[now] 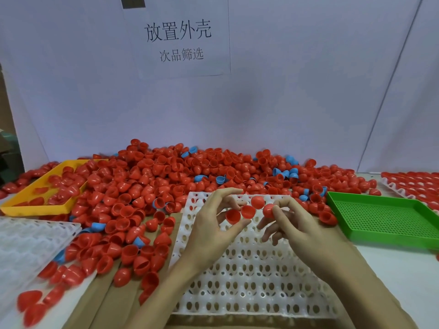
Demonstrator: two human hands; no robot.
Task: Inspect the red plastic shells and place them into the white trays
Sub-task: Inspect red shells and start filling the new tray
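Mid-frame, over white tray [249,281]: my left hand [213,231] pinching two red shells [240,213], my right hand [297,224] pinching one shell [268,210]. Likely light, stiff, slick; best gripped at rim. Shell pile [166,181] behind, upper centre.

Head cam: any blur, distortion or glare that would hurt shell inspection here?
Head view: wide-angle bending bows the backdrop seams and table edges; corners smear, so the red shells at lower left are blurred. Centre is fairly sharp: left hand, right hand and the held shells read clearly. Lighting is soft and even, with small highlights on shells and no harsh glare on the white tray.
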